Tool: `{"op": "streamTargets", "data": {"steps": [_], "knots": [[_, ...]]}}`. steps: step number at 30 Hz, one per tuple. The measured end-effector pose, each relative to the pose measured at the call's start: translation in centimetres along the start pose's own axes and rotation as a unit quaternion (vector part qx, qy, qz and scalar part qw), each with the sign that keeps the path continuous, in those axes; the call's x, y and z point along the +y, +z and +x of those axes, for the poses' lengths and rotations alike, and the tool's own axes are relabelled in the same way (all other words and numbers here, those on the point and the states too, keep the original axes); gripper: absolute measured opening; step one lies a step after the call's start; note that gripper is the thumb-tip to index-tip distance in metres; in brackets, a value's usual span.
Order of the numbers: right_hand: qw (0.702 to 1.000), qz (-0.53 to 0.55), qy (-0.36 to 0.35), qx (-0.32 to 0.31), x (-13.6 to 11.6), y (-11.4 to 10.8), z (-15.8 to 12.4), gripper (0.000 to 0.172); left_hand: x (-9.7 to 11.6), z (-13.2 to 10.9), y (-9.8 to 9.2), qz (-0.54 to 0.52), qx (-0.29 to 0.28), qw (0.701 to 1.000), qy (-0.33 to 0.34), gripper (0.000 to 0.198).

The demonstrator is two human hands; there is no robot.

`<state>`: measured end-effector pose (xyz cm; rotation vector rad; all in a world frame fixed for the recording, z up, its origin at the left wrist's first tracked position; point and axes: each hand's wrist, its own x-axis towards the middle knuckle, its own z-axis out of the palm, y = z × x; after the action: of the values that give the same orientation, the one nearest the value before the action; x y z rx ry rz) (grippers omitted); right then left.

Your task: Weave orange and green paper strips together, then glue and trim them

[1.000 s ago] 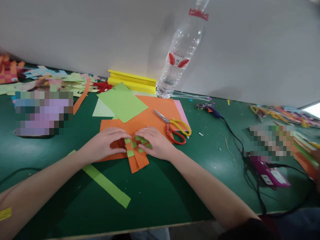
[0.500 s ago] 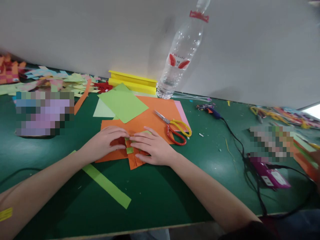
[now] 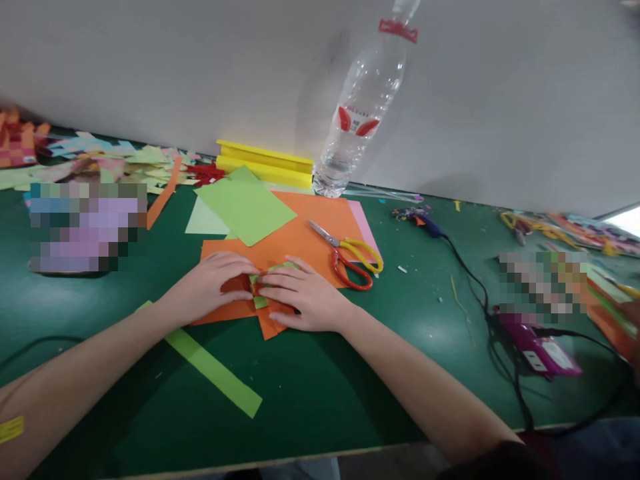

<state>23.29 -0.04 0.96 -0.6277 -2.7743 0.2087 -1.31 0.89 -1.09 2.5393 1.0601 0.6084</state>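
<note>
Left hand [image 3: 225,283] curves at the weave's [image 3: 261,303] left edge; right hand [image 3: 313,293], covering more, lies across it. Whether either grip pinches, I cannot tell. Orange ends [image 3: 271,327] point nearward, past the orange sheet [image 3: 220,311].

We seem to be at a craft workplace, though we cannot tell whether it is a workshop or a classroom. We see a green bench [image 3: 310,433] against a plain grey panel [image 3: 200,73], bearing coloured paper sheets [image 3: 245,207], scissors [image 3: 337,243], a heap of paper offcuts [image 3: 145,160] and, to the right, a blue-handled corded tool [image 3: 431,225].
</note>
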Motion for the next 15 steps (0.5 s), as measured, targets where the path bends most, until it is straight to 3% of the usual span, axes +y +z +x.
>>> {"op": "streamTargets", "data": {"steps": [7, 11, 15], "knots": [[1.0, 0.001, 0.008, 0.005, -0.13, -0.19, -0.22, 0.053, 0.41, -0.21, -0.26, 0.041, 0.029, 0.998, -0.034, 0.047], [1.0, 0.011, -0.017, 0.008, -0.05, -0.16, -0.28, 0.05, 0.65, -0.21, -0.78, 0.047, 0.047, 0.997, -0.031, 0.039], [0.999, 0.024, -0.031, -0.001, -0.01, -0.01, -0.31, 0.05, 0.65, -0.16, -0.79, 0.052, 0.026, 0.998, -0.035, 0.028]]}}
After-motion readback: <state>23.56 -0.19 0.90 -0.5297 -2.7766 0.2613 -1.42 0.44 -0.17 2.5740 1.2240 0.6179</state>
